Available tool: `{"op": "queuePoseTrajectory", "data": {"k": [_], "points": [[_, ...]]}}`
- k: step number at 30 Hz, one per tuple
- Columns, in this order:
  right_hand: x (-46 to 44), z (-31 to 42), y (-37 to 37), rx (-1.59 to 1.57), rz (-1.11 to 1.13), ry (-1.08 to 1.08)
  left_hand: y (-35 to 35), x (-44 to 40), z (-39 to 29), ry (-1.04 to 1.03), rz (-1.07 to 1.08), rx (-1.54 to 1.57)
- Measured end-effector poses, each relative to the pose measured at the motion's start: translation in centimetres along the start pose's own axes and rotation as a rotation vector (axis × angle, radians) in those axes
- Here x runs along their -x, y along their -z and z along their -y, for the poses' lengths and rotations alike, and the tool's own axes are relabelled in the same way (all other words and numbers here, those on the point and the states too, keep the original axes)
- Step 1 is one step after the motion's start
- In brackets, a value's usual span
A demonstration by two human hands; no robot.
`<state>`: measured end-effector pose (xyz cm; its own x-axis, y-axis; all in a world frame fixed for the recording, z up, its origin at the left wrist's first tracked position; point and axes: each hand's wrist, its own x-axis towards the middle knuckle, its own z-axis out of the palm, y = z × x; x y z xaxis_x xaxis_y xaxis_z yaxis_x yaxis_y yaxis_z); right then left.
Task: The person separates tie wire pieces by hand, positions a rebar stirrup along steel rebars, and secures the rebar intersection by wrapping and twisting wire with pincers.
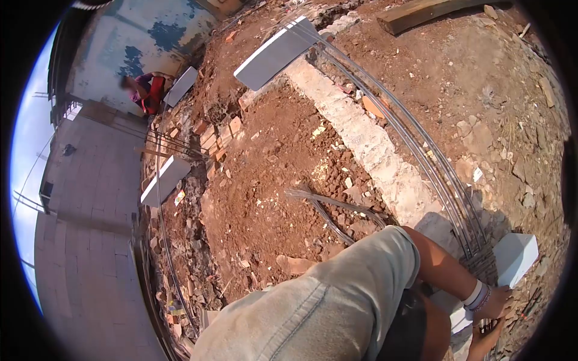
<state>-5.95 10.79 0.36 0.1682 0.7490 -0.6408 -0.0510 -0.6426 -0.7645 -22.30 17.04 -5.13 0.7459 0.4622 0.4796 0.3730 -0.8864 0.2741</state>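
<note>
Left hand [495, 302] and right hand [485, 342] are apparently handling the rods' [435, 180] near end, lying beside the white block [515, 259]; grip unclear. Next move is probably calling for steadying them.

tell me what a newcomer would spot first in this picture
The long steel rods stand out most, sweeping in a curve from a pale block at the top down to the lower right. There, the wearer's hands are close together beside a white block, with a big grey sleeve filling the foreground. At upper left, someone in red is by a blue-patched wall.
</note>
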Motion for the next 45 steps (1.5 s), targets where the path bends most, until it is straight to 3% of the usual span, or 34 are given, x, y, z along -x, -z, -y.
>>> {"op": "queuePoseTrajectory", "data": {"k": [2, 4, 6, 10, 17, 23, 25, 31, 40, 45], "points": [[-1.2, -2.1, 2.7, 0.367, 0.095, 0.159, -0.2, 0.2, -0.2, 0.014, -0.012, -0.009], [-2.2, -4.1, 4.0, 0.636, 0.024, 0.462, 0.6, 0.4, 0.0, 0.043, 0.132, 0.055], [-1.6, -4.1, 3.8, 0.815, 0.011, 0.651, 3.4, 1.3, -0.7, 0.113, 0.075, -0.028], [0.2, -2.3, 2.2, 0.971, 0.084, 0.760, 4.6, 2.1, -0.6, 0.169, 0.053, 0.015], [1.7, 0.1, -3.2, 1.126, -0.020, 0.798, 4.8, 3.2, 0.8, 0.192, -0.009, 0.167], [4.5, 4.5, -4.4, 1.385, -0.048, 0.607, 7.1, 2.3, 0.3, 0.176, 0.011, 0.272], [4.1, 4.3, -3.5, 1.385, -0.022, 0.636, 7.4, 2.1, 0.1, 0.185, -0.049, 0.318], [5.7, 5.7, -3.2, 1.342, -0.057, 0.655, 10.1, 1.3, -0.5, 0.248, 0.069, 0.273], [6.0, 5.4, -2.4, 1.349, -0.059, 0.719, 10.1, 1.1, -1.0, 0.226, 0.060, 0.311], [6.3, 5.8, -2.5, 1.346, -0.052, 0.650, 10.4, 0.6, -1.2, 0.210, 0.089, 0.321]]}}
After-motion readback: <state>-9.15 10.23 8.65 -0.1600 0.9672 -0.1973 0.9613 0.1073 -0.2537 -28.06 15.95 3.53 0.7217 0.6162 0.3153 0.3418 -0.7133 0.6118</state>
